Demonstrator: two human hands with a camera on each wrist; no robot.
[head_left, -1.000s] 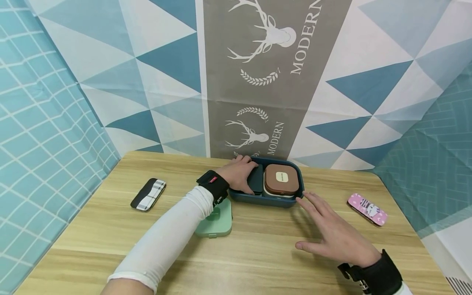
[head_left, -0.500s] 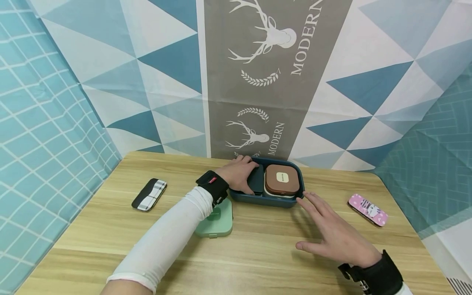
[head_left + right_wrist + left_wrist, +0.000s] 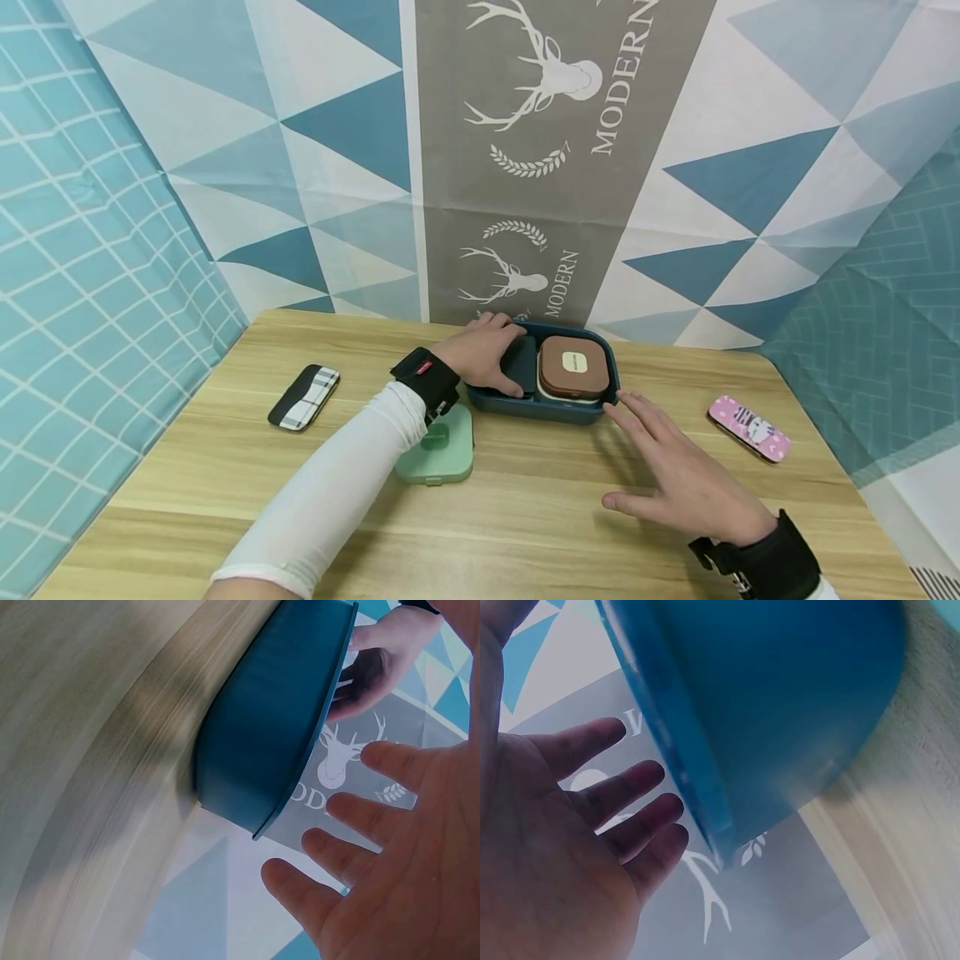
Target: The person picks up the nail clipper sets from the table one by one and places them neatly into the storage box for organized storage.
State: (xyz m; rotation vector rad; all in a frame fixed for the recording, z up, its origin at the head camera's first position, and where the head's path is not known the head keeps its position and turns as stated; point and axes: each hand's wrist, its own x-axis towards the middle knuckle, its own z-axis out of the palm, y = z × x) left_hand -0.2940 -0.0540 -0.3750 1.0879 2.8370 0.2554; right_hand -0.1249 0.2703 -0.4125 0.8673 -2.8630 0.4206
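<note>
A dark blue bin [image 3: 540, 410] stands at the back of the table by the wall. Inside, a brown square case [image 3: 562, 381] with a cream label lies over a cream-coloured one on the right. A dark flat case [image 3: 523, 371] fills the left part, half hidden by my left hand [image 3: 483, 354]. That hand is spread over the bin's left end, thumb near the front wall; its fingers [image 3: 641, 780] look loosely extended beside the rim in the left wrist view. My right hand [image 3: 686, 479] hovers with fingers spread, fingertips close to the bin's right front corner.
A green square case [image 3: 442, 458] lies below my left wrist, partly covered by the sleeve. At the left is a black-and-plaid slim case [image 3: 303, 397]; at the right, a pink patterned slim case [image 3: 748, 428]. Patterned cloth [image 3: 525, 183] backs the table.
My left hand has shifted slightly left, its thumb easing a little away from the dark case. My right hand and the bin hold their places.
</note>
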